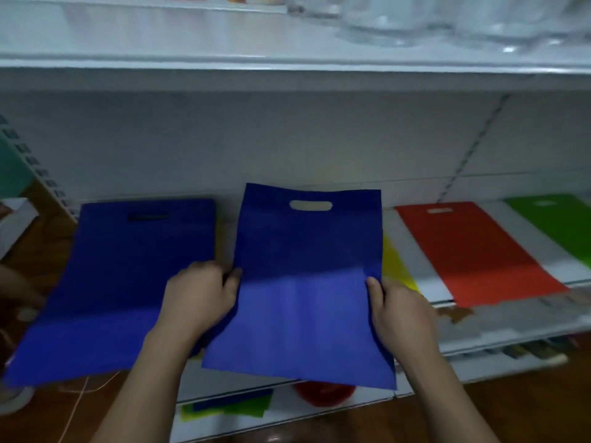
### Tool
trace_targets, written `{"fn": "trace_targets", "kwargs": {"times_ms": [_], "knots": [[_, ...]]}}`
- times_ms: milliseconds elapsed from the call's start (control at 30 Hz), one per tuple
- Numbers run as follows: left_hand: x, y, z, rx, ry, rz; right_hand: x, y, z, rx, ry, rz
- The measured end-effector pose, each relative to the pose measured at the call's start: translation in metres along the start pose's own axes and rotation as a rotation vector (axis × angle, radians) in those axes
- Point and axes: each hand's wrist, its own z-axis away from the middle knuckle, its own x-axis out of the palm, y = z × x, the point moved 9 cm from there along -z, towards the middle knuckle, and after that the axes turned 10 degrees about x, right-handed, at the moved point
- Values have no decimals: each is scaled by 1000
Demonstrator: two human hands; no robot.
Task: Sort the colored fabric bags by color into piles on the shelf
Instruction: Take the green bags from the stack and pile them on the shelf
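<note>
I hold a blue fabric bag [307, 276] with a cut-out handle over the white shelf [412, 251]. My left hand [200, 297] grips its left edge and my right hand [401, 313] grips its right edge, thumbs on top. To the left lies a pile of blue bags [128, 266], hanging over the shelf's front edge. A yellow bag [395, 266] peeks out from under the held bag's right side. Further right lie a red bag [479, 251] and a green bag [556, 222], flat on the shelf.
An upper shelf [287, 63] carries clear glass jars [447, 17]. Below, a lower shelf holds mixed blue, green and yellow bags [228, 407] and a red round object [324, 393]. The floor is wood. A white cord [80, 398] hangs at the lower left.
</note>
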Motion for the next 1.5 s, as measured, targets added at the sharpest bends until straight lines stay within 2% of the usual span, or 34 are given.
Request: {"fn": "trace_targets", "kwargs": {"times_ms": [200, 233, 367, 600, 767, 867, 933, 1100, 1267, 1500], "knots": [[52, 195, -14, 260, -75, 5, -67, 191, 23, 256, 80, 50], [68, 245, -14, 329, -85, -1, -83, 237, 35, 319, 99, 45], [105, 351, -6, 449, -87, -22, -114, 342, 65, 454, 138, 50], [152, 528, 12, 684, -115, 74, -169, 496, 126, 729, 211, 208], [188, 620, 16, 795, -169, 93, -187, 569, 158, 900, 175, 232], [211, 673, 9, 843, -225, 127, -197, 608, 161, 948, 238, 224], [225, 707, -4, 857, -235, 140, -205, 636, 150, 970, 262, 244], [264, 790, -65, 844, -243, 168, -220, 718, 75, 1042, 171, 229], [284, 861, -145, 768, -247, 203, -240, 782, -28, 1004, 131, 183], [288, 934, -221, 683, -218, 172, -267, 844, -130, 952, 185, 178]]}}
